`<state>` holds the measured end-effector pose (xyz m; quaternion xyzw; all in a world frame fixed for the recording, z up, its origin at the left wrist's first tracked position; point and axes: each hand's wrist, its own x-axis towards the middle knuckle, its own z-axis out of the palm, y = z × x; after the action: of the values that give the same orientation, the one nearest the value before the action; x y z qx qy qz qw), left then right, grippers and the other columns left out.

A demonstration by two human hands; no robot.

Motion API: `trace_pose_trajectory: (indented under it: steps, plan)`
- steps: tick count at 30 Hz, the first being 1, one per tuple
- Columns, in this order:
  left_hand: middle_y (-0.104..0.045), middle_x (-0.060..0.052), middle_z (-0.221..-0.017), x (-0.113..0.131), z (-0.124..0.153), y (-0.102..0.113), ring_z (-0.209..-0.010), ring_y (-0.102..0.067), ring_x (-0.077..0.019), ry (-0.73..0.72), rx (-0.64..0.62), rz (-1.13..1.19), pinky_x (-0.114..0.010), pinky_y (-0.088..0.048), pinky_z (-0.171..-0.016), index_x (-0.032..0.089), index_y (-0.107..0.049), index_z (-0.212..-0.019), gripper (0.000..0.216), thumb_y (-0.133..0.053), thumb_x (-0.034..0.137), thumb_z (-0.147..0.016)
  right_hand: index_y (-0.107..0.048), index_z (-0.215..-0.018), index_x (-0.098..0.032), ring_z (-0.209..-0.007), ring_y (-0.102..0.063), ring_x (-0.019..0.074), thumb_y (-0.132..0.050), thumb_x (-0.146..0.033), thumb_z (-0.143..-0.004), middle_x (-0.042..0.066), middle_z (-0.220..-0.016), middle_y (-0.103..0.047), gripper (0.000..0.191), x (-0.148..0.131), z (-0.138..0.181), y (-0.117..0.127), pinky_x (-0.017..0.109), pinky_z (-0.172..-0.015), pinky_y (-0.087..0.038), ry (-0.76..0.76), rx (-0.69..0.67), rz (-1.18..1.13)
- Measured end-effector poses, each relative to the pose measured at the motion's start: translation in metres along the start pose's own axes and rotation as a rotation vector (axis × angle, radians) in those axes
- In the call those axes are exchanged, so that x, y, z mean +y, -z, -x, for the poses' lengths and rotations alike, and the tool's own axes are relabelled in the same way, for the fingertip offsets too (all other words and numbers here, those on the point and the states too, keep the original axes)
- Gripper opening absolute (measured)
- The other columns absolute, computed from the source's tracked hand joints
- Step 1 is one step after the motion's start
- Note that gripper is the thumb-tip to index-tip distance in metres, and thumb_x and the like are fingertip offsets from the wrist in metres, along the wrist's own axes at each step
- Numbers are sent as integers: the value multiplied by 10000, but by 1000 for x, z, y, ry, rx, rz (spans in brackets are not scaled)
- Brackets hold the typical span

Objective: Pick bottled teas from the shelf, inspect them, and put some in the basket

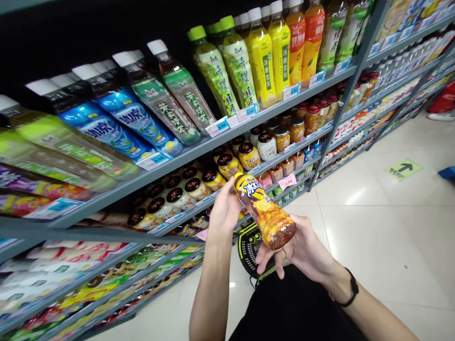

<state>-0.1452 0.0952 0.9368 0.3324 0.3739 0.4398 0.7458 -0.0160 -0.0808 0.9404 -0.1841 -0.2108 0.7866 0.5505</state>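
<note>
A bottle of iced tea (266, 208) with a yellow cap and an orange-and-yellow label lies tilted between my hands, its base towards me. My left hand (226, 208) is closed around the cap end. At the base, my right hand (309, 248) supports the bottle, its thumb along the side and its fingers partly spread below. Dark brown liquid shows through the clear bottom. Beneath the bottle is a black slotted object with a green rim (249, 244), partly hidden by my hand and the bottle.
Drinks bottles (261, 57) line the upper shelf (199, 147) to the left and ahead. Jars (229, 166) fill the shelf below it, and packets (74, 303) stand lower left. A green arrow sticker (404, 169) marks the tiled floor. Another person's red garment (444, 102) shows far right.
</note>
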Motion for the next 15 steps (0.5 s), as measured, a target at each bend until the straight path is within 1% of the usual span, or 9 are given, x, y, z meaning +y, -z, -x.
trace_pose_trajectory:
  steps: [2, 3, 4, 6, 8, 10, 12, 14, 15]
  plan:
    - [-727, -107, -1292, 13, 0, -1, -1318, -635, -284, -61, -81, -33, -420, -533, -1135, 146, -749, -1118, 344, -688, 451, -971, -595, -1303, -112, -858, -773, 270, -593, -672, -994, 178, -987, -762, 639, 5, -2, 3, 230, -544, -570, 39, 42, 49]
    - [-704, -115, -1347, 19, 0, -3, -1348, -614, -296, -96, -111, -52, -440, -523, -1147, 145, -746, -1153, 386, -655, 484, -993, -543, -1365, -137, -854, -768, 253, -649, -627, -986, 165, -1037, -757, 629, 8, -3, 6, 237, -562, -581, 60, 71, 82]
    - [-688, -123, -1379, 25, 1, -4, -1364, -602, -306, -133, -132, -75, -454, -518, -1151, 142, -744, -1177, 421, -635, 512, -1006, -479, -1428, -166, -843, -760, 232, -716, -576, -965, 149, -1088, -749, 663, 11, -4, 10, 247, -585, -596, 84, 103, 116]
    - [-684, -145, -1386, 34, 2, -7, -1372, -595, -326, -207, -152, -130, -467, -512, -1149, 128, -744, -1189, 487, -635, 565, -1004, -339, -1523, -218, -833, -741, 198, -842, -464, -897, 113, -1138, -734, 839, 18, -6, 22, 269, -644, -624, 120, 157, 182]
    - [-713, -162, -1330, 38, 1, -6, -1337, -620, -329, -263, -148, -222, -458, -511, -1133, 117, -741, -1189, 518, -705, 581, -961, -269, -1553, -253, -841, -730, 185, -916, -364, -829, 77, -1133, -727, 977, 26, -10, 43, 281, -680, -637, 138, 196, 229]
    - [-745, -164, -1255, 37, -5, 1, -1259, -664, -315, -266, -172, -344, -437, -522, -1093, 117, -723, -1222, 540, -796, 545, -902, -330, -1517, -266, -905, -728, 185, -954, -274, -772, 60, -1157, -719, 972, 33, -13, 73, 280, -729, -639, 158, 245, 261]
    - [-761, -150, -1209, 28, -14, 16, -1148, -701, -287, -226, -238, -505, -394, -541, -1020, 128, -706, -1245, 561, -847, 511, -861, -456, -1431, -252, -983, -719, 183, -987, -214, -702, 58, -1233, -700, 903, 40, -14, 110, 274, -792, -632, 153, 310, 264]
    - [-773, -123, -1131, 8, -24, 40, -1010, -712, -257, -188, -292, -710, -345, -548, -910, 142, -722, -1165, 520, -836, 541, -853, -564, -1336, -203, -1000, -709, 195, -1029, -241, -623, 75, -1255, -695, 852, 45, -12, 151, 282, -813, -627, 47, 350, 205]
    - [-775, -103, -1066, -5, -27, 53, -943, -705, -244, -165, -283, -823, -327, -540, -859, 152, -732, -1085, 486, -816, 570, -853, -601, -1294, -169, -970, -712, 209, -1042, -297, -601, 95, -1229, -705, 831, 48, -9, 171, 298, -799, -628, -31, 357, 158]
